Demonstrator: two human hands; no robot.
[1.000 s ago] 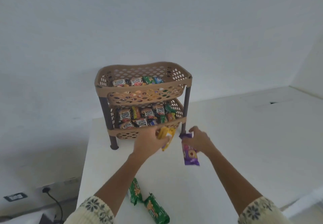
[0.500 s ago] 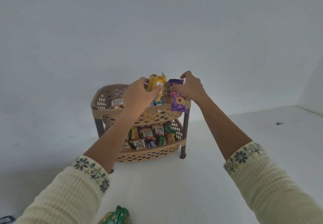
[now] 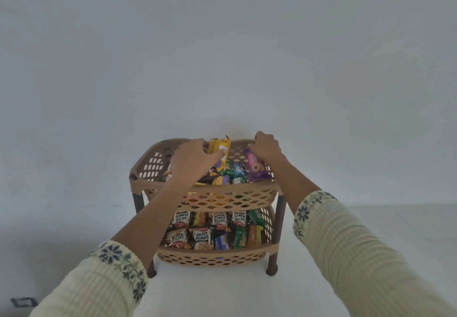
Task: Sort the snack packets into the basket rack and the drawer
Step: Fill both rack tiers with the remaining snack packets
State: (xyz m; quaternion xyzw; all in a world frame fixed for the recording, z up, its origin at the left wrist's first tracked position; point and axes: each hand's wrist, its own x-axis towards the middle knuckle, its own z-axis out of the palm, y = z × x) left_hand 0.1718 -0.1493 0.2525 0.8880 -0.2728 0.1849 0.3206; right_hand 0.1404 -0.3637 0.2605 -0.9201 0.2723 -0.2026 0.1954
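Observation:
A tan two-tier basket rack stands on the white table against the wall. My left hand is over the top basket and grips a yellow snack packet held upright. My right hand holds a purple packet that hangs down inside the right side of the top basket. Several other packets lie in the top basket. The lower basket holds salted peanut packets and green and orange packets.
The rack stands on dark brown legs on the white table. A plain white wall rises right behind it. A wall socket shows at the lower left, beyond the table edge.
Both hands have lifted from the table up over the top basket and lowered into it with their packets. The view has moved closer, and the green packets on the table have left the frame.

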